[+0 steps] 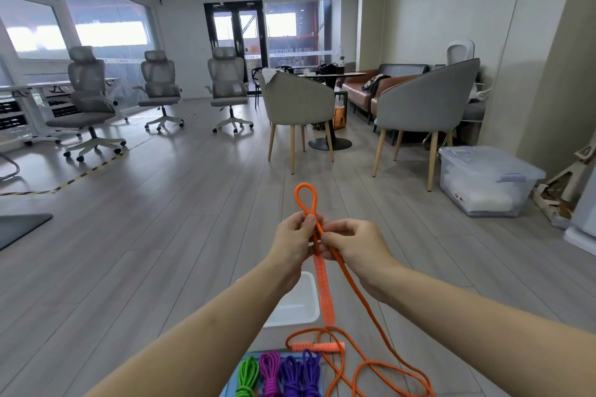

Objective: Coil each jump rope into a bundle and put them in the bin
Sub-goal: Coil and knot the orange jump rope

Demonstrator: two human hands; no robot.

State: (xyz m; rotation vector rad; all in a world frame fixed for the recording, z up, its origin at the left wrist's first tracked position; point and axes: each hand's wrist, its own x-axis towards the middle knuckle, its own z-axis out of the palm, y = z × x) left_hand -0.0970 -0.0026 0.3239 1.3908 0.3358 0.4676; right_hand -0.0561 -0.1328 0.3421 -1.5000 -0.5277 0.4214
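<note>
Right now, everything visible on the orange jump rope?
The orange braided-cord jump rope has two textured orange plastic handles. One handle hangs below the left hand, which grips the cord; the other lies on the floor. A small loop stands up above both hands. The right hand pinches the strand beside it. The remaining cord trails down in loose curves on the floor, uncoiled.

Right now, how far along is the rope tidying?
Done: four coiled bundles lie in a blue tray. In hand: both hands, left and right, pinch the orange rope, one loop formed. Left: most of it trails loose; the white bin looks empty.
</note>
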